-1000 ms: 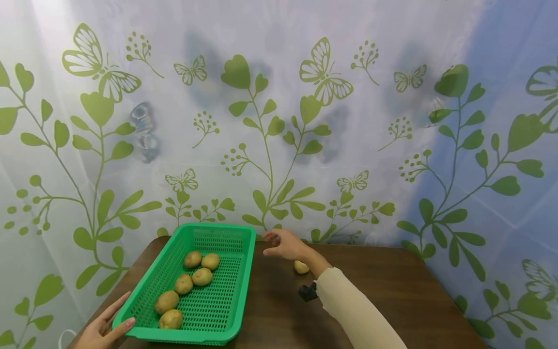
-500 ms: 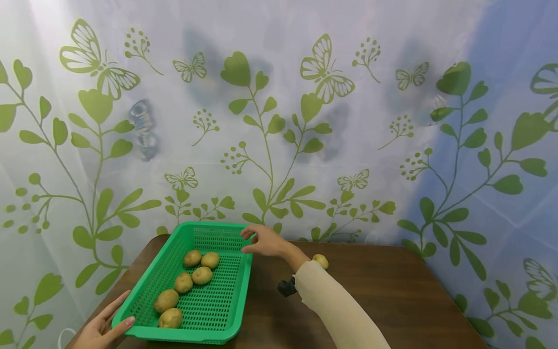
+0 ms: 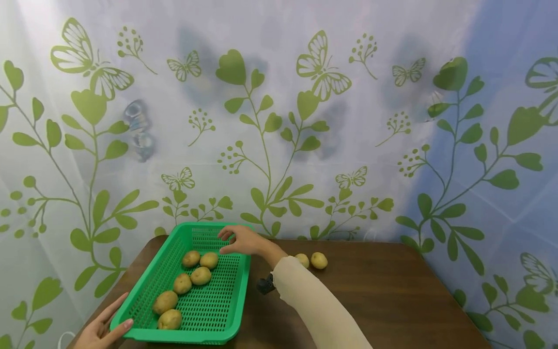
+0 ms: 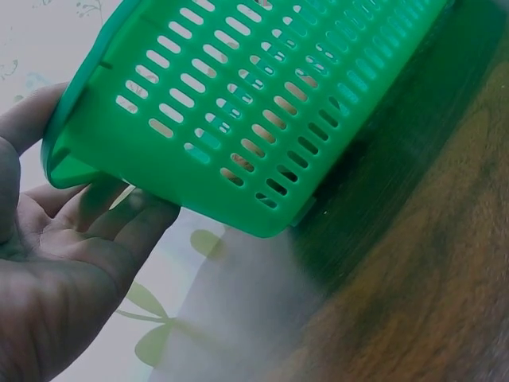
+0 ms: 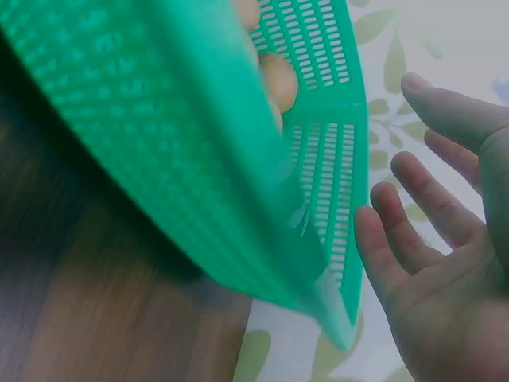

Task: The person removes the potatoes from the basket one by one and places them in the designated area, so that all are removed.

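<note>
A green slotted plastic basket (image 3: 237, 310) stands on the left of the table, with several potatoes (image 3: 201, 276) lying in its left and far parts. My left hand (image 3: 102, 329) grips its near left corner. In the left wrist view the thumb lies over the basket's rim (image 4: 54, 151) and the fingers (image 4: 135, 219) curl below it. Over the far right part of the basket reaches my right hand (image 3: 244, 241), holding nothing. Its fingers (image 5: 429, 203) are loosely spread apart in the right wrist view, beside the basket wall (image 5: 334, 199).
Two more potatoes sit on the brown wooden table (image 3: 370, 291) right of the basket; one potato (image 3: 319, 261) shows whole, the other potato (image 3: 302, 260) is partly behind my right sleeve (image 3: 318, 300). A leaf-and-butterfly patterned curtain (image 3: 279, 121) hangs close behind the table.
My right hand has moved left, from beside the basket to over its far right part. A second potato on the table has come into view from behind the arm. The left hand keeps its grip.
</note>
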Available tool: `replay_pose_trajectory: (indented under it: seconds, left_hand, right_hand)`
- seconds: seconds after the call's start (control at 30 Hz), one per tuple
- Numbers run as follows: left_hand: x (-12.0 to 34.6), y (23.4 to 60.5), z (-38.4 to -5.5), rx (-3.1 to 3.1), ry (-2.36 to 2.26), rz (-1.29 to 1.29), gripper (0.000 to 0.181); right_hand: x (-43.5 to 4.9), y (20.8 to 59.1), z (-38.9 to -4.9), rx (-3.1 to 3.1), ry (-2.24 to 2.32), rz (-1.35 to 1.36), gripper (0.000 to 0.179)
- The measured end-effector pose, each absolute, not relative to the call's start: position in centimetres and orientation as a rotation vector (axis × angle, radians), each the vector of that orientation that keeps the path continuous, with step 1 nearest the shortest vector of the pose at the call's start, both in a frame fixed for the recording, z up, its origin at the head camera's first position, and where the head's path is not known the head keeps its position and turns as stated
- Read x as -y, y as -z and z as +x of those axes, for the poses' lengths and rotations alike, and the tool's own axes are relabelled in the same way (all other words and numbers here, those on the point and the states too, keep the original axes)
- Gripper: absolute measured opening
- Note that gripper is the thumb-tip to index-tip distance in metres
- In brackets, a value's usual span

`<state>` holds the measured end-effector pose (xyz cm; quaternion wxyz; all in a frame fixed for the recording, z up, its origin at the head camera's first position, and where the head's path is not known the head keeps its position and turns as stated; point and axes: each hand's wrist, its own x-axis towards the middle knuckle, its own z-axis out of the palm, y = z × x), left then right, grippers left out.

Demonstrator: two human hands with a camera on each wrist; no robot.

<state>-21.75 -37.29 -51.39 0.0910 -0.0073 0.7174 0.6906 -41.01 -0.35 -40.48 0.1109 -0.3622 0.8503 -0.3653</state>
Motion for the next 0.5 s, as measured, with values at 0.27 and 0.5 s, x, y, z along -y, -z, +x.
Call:
replay_pose_trajectory:
  seconds: [0.27,0.5]
  left_hand:
    - [37.4,51.0,-22.0,-2.178,-1.978,-0.030,0.086]
    - [37.5,51.1,-21.9,-2.164,-2.036,0.028,0.085]
  right_hand:
    - [2.8,40.5,-41.5,-2.478,1.208,-1.003,0.042]
    - [5.5,41.8,-41.7,-2.452,1.317,-0.893,0.038]
